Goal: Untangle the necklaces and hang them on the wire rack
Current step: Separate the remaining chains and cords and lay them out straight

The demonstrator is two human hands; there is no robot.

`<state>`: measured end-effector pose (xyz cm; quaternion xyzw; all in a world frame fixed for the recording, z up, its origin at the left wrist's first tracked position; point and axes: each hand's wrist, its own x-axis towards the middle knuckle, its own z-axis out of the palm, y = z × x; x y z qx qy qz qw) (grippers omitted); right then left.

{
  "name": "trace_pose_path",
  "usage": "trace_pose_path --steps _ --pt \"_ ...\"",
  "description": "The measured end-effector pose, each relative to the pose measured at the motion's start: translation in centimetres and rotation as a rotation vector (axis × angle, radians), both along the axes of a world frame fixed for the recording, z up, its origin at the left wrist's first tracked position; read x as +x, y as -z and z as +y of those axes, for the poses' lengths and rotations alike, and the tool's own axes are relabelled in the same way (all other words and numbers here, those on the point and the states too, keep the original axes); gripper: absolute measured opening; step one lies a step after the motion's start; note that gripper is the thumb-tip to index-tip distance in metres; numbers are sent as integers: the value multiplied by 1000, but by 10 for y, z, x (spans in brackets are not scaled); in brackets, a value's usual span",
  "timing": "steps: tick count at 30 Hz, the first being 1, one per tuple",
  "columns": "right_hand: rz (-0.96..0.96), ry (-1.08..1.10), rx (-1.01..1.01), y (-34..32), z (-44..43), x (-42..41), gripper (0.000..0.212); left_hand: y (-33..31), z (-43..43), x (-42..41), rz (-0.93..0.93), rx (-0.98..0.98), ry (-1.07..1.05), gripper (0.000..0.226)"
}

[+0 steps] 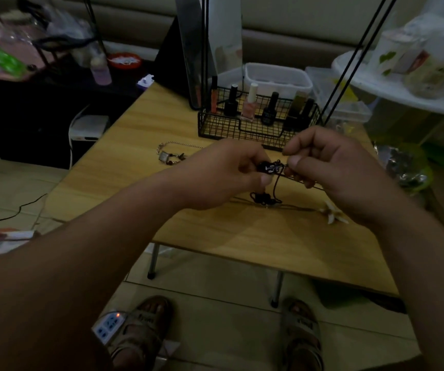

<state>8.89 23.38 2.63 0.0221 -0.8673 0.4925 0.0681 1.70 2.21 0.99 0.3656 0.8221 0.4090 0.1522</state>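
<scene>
My left hand (231, 172) pinches a dark pendant (268, 167) of a black cord necklace, held above the wooden table (215, 231). My right hand (333, 162) pinches the cord right beside the pendant. A knotted tangle of the black cord (265, 198) hangs down onto the table under my hands. A pale star-shaped pendant (331, 212) lies at the right on a thin cord. A beaded silver chain with a square charm (171, 153) lies to the left. The black wire rack (258, 121) stands just behind my hands, its thin uprights rising out of view.
Several nail polish bottles (250, 104) stand in the rack's basket. Clear plastic boxes (277, 79) sit behind it. A white round table (402, 84) with jars is at the right. A power strip (108, 326) and my sandalled feet are on the floor below.
</scene>
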Motion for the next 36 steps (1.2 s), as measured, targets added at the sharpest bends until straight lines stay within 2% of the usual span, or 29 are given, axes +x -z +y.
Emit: trace_pose_path --steps 4,9,14,20,26,28,31,34,36 --pt "13 25 40 3 3 0 18 -3 -6 -2 16 -12 -95 7" --pt "26 66 137 5 2 -1 14 -5 -12 -5 -57 102 -134 14" --pt "-2 34 151 4 0 2 14 -3 -9 -5 -99 166 -170 14" --pt "92 77 154 6 -5 4 14 4 0 -2 -152 113 -166 13" --pt "189 159 212 12 -7 -1 12 1 13 1 -452 206 -212 35" --pt "236 183 220 14 -8 -1 12 0 14 1 -522 218 -207 37" --pt "315 192 254 15 -10 -2 14 3 13 1 -568 264 -145 19" --pt "349 168 331 16 -13 -3 14 6 14 -2 -582 310 -147 26" --pt "297 157 282 17 -16 -3 14 6 14 -1 -559 320 -154 24"
